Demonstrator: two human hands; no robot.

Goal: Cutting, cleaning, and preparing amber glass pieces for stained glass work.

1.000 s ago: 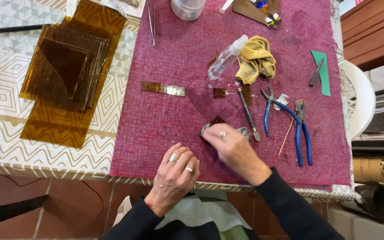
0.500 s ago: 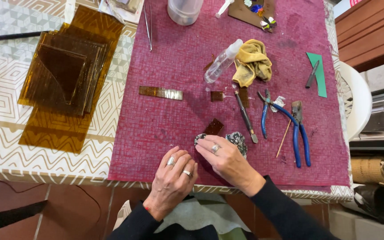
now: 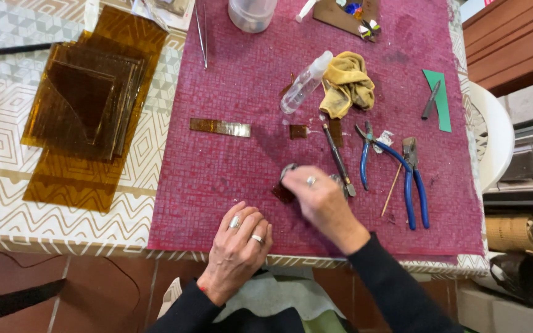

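Observation:
My right hand point(image 3: 321, 202) is curled over a small grey cloth point(image 3: 289, 169) and presses down at the middle of the magenta mat point(image 3: 229, 172). A small dark brown glass piece point(image 3: 280, 193) pokes out from under its fingertips on the left side. What else lies beneath the palm is hidden. My left hand point(image 3: 239, 243), wearing two rings, lies flat on the mat's near edge, holding nothing, a short way left of the right hand.
A stack of amber glass sheets point(image 3: 84, 105) lies left of the mat. On the mat are an amber strip point(image 3: 219, 127), a spray bottle point(image 3: 305, 82), a yellow rag point(image 3: 348, 83), a pen-like cutter point(image 3: 338, 159), blue-handled pliers point(image 3: 411, 185) and a green card point(image 3: 440, 98). A white chair point(image 3: 495, 132) stands right.
My right hand has shifted back and forth over the same spot. The small brown glass piece has slid nearer and to the left. My left hand has stayed put.

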